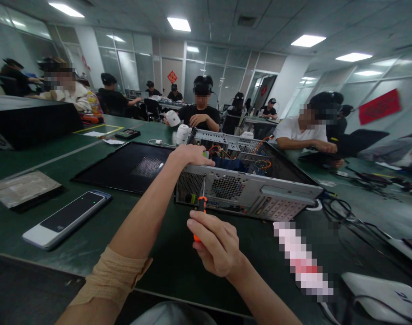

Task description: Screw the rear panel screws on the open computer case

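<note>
nearest, the right hand (217, 243) is curled tight around the orange handle of a screwdriver (201, 205), whose shaft rises from the fist to the back panel of an open computer case (246, 189), just beyond the knuckles. the case lies on its side on the green table (165, 266), its open face up. up and to the left of the right hand, the left hand (192, 155) rests palm down on the case's top rear edge, fingers bent loosely over the metal rim, gripping nothing else. the left forearm carries a tan bandage (113, 277) close to the elbow. well to the left of that arm lies a phone (67, 219), screen up, with a silver bag (23, 187) beyond it. just left of the left hand, a black side panel (127, 167) lies flat on the table. past the left hand, coloured wires (239, 158) show inside the case. to the right of the right hand, black cables (348, 216) trail over the table. farther off, other people sit at the tables.
</note>
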A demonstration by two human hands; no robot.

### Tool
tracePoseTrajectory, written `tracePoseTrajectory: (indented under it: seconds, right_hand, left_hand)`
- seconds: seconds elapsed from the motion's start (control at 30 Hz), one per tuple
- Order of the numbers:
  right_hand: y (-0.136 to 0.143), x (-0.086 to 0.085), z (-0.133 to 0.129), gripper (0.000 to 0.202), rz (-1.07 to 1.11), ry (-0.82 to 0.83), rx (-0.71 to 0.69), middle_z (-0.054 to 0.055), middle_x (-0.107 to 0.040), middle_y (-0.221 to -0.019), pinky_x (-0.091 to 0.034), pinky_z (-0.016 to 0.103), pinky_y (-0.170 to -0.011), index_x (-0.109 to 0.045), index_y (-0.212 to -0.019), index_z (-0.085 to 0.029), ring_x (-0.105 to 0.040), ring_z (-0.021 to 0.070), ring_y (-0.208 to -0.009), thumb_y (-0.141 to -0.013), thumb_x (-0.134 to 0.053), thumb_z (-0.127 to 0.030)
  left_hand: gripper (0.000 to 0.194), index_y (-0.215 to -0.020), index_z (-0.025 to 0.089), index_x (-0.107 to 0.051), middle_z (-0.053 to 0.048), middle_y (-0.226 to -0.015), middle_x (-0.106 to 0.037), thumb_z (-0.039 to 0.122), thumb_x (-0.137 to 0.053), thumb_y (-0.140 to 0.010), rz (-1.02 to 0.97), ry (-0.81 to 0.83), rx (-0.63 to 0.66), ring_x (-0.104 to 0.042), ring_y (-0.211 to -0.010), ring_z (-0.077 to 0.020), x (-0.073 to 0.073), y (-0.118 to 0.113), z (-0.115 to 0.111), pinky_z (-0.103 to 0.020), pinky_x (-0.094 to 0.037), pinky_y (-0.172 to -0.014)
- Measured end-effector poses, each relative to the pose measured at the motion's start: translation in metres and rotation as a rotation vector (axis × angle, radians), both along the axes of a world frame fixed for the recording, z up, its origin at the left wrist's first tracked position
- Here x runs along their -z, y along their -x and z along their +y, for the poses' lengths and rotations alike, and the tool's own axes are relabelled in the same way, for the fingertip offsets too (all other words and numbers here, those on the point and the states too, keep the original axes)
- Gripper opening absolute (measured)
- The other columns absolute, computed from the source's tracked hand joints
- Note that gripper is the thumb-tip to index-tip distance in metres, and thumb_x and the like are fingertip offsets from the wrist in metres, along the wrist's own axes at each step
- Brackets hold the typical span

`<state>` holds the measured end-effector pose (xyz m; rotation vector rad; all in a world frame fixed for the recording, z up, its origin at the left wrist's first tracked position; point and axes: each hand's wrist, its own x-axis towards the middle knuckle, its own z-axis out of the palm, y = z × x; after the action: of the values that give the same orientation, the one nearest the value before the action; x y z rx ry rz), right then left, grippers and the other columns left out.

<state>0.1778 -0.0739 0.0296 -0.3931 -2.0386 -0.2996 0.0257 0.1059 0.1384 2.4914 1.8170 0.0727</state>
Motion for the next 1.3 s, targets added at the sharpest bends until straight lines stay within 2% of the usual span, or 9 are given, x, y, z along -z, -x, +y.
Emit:
tracePoseTrajectory:
  seconds: [0.17, 0.33, 0.47, 0.57, 0.67, 0.77, 0.93, 1.13, 1.3]
  right_hand:
    - [0.0007, 0.0066, 0.0051, 0.035, 0.171, 0.118, -0.091, 0.014, -0.070, -0.112, -0.061, 0.034, -0.081, -0.054, -0.121, -0.014, -0.070, 0.0219, -0.102, -0.095, -0.057, -0.037]
    - [0.0021, 0.0071, 0.0027, 0.030, 0.090, 0.031, 0.060, 0.013, -0.063, -0.119, -0.059, 0.029, -0.077, -0.063, -0.116, -0.019, -0.068, 0.0181, -0.096, -0.093, -0.065, -0.038]
    - [0.0041, 0.0068, 0.0015, 0.034, 0.073, -0.031, 0.136, 0.007, -0.064, -0.100, -0.057, 0.023, -0.067, -0.063, -0.118, -0.021, -0.066, 0.0127, -0.079, -0.091, -0.067, -0.041]
    - [0.0041, 0.0074, 0.0021, 0.040, 0.145, -0.064, 0.107, 0.007, -0.069, -0.097, -0.057, 0.023, -0.070, -0.059, -0.116, -0.017, -0.069, 0.0147, -0.084, -0.089, -0.069, -0.044]
    - [0.0019, 0.0057, 0.0014, 0.032, 0.083, -0.062, 0.107, 0.009, -0.072, -0.103, -0.057, 0.023, -0.075, -0.062, -0.112, -0.017, -0.071, 0.0152, -0.090, -0.090, -0.070, -0.038]
    - [-0.0002, 0.0019, -0.0003, 0.025, -0.001, -0.053, 0.081, 0.012, -0.070, -0.114, -0.057, 0.022, -0.076, -0.063, -0.117, -0.016, -0.071, 0.0147, -0.095, -0.096, -0.061, -0.028]
    - [-0.0006, 0.0009, -0.0006, 0.028, 0.003, 0.000, 0.004, 0.015, -0.067, -0.119, -0.058, 0.027, -0.079, -0.061, -0.121, -0.011, -0.067, 0.0183, -0.105, -0.098, -0.046, -0.020]
    - [-0.0005, 0.0077, 0.0004, 0.021, 0.131, 0.054, 0.026, 0.013, -0.055, -0.118, -0.060, 0.030, -0.075, -0.068, -0.104, -0.018, -0.066, 0.0177, -0.091, -0.095, -0.057, -0.033]
    - [0.0043, 0.0068, 0.0006, 0.029, 0.178, 0.020, 0.081, 0.009, -0.059, -0.101, -0.059, 0.027, -0.068, -0.062, -0.114, -0.019, -0.064, 0.0173, -0.086, -0.091, -0.066, -0.034]
  left_hand:
    - [0.088, -0.147, 0.026, -0.045, -0.011, -0.144, -0.054, 0.081, -0.046, -0.079, -0.003, 0.000, -0.011, -0.052, -0.126, -0.0377, 0.0021, 0.0004, 0.0025, -0.048, -0.039, -0.102]
    - [0.088, -0.146, 0.026, -0.045, -0.010, -0.145, -0.053, 0.082, -0.045, -0.079, 0.006, 0.013, -0.026, -0.050, -0.128, -0.0387, 0.0001, -0.0001, -0.0004, -0.047, -0.039, -0.103]
    - [0.087, -0.146, 0.025, -0.046, -0.010, -0.146, -0.053, 0.082, -0.042, -0.080, 0.028, 0.013, -0.026, -0.051, -0.126, -0.0375, -0.0006, -0.0001, 0.0000, -0.046, -0.040, -0.102]
    - [0.087, -0.147, 0.025, -0.044, -0.011, -0.147, -0.052, 0.081, -0.043, -0.080, 0.031, 0.014, -0.021, -0.051, -0.127, -0.0363, -0.0006, 0.0001, 0.0010, -0.046, -0.039, -0.103]
    - [0.089, -0.149, 0.024, -0.041, -0.012, -0.148, -0.049, 0.080, -0.044, -0.081, 0.029, 0.013, -0.002, -0.050, -0.129, -0.0361, -0.0008, 0.0001, 0.0011, -0.046, -0.037, -0.105]
    - [0.086, -0.149, 0.026, -0.041, -0.011, -0.148, -0.049, 0.079, -0.044, -0.082, 0.028, 0.010, 0.003, -0.049, -0.129, -0.0353, -0.0005, 0.0002, 0.0016, -0.047, -0.037, -0.105]
    - [0.090, -0.150, 0.025, -0.040, -0.012, -0.149, -0.049, 0.082, -0.044, -0.080, 0.019, 0.013, 0.004, -0.050, -0.129, -0.0368, 0.0013, 0.0012, 0.0052, -0.049, -0.037, -0.104]
    - [0.091, -0.150, 0.022, -0.040, -0.014, -0.149, -0.048, 0.081, -0.044, -0.080, 0.016, 0.017, -0.001, -0.049, -0.130, -0.0368, 0.0016, 0.0004, 0.0044, -0.049, -0.036, -0.105]
    - [0.090, -0.148, 0.019, -0.043, -0.016, -0.147, -0.050, 0.079, -0.044, -0.082, 0.016, 0.003, 0.015, -0.051, -0.128, -0.0370, 0.0016, -0.0003, 0.0036, -0.049, -0.038, -0.104]
